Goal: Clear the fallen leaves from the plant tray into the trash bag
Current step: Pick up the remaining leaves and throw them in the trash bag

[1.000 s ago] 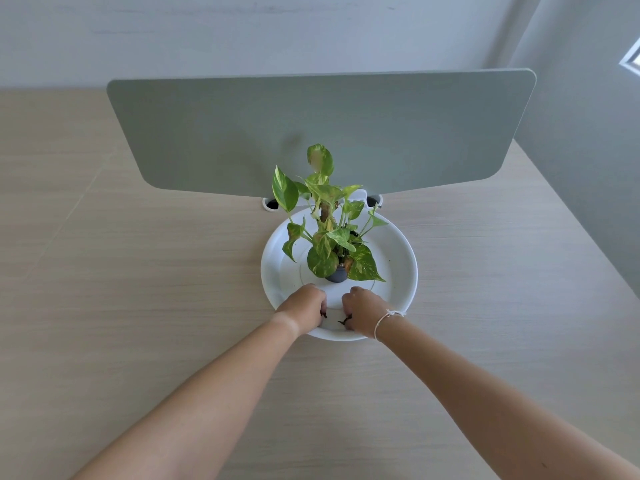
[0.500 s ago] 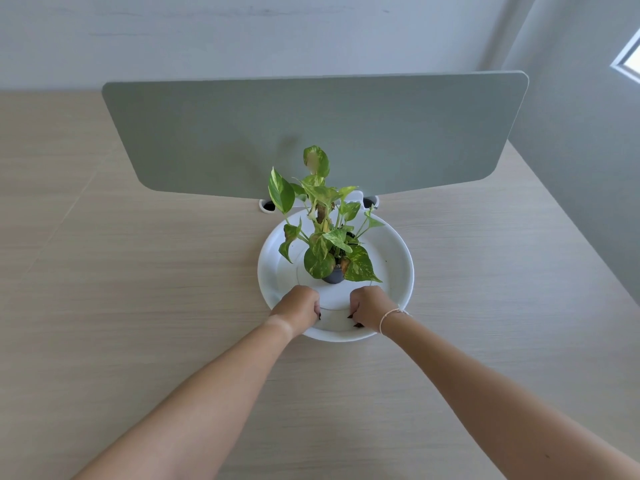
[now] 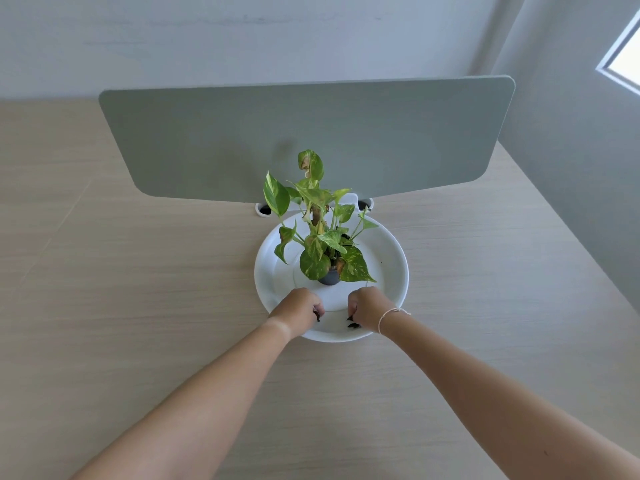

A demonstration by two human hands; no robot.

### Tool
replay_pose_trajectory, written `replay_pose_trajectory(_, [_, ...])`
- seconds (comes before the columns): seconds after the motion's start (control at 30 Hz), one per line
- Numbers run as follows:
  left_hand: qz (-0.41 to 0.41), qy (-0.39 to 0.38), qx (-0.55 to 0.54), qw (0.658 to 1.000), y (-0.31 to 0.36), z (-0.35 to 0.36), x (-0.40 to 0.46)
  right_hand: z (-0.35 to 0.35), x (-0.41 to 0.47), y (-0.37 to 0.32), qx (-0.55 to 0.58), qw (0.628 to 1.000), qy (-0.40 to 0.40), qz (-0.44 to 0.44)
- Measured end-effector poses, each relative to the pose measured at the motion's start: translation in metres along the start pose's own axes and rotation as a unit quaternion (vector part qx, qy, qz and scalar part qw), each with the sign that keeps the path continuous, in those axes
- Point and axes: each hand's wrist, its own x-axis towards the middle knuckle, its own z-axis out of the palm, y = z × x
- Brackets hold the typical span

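Fingers on both hands are curled in tight over the near edge of the white plant tray, the left hand pinching a dark bit of fallen leaves and the right hand closed on a bit too, with a scrap lying just under it. Tray sits mid-surface, the potted plant in its middle. Far behind stands a grey-green divider panel.
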Motion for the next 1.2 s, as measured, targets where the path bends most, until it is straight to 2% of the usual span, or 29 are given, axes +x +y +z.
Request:
replay_pose_trajectory(0.13, [0.006,-0.028,0.037,0.999,0.001,-0.003,-0.001,0.004,0.005,-0.003,-0.071,0.997,-0.026,-0.010])
replay_pose_trajectory(0.3, [0.019,-0.065,0.077,0.995,0.001,-0.009,0.002,0.011,0.013,-0.003,-0.069,0.997,-0.026,0.006])
replay_pose_trajectory(0.43, [0.022,-0.057,0.095,0.994,0.001,-0.008,0.005,0.013,0.014,-0.006,-0.061,0.997,-0.035,0.024])
replay_pose_trajectory(0.7, [0.001,-0.038,0.097,0.995,0.000,-0.004,0.004,0.018,0.015,-0.007,-0.006,0.999,0.007,0.038])
replay_pose_trajectory(0.87, [-0.017,-0.049,0.094,0.994,0.001,-0.004,0.006,0.018,0.016,-0.006,-0.005,0.999,0.005,0.042])
replay_pose_trajectory(1.2, [-0.020,-0.012,0.053,0.998,0.000,-0.001,0.004,0.019,0.018,-0.006,-0.008,0.999,-0.003,0.037])
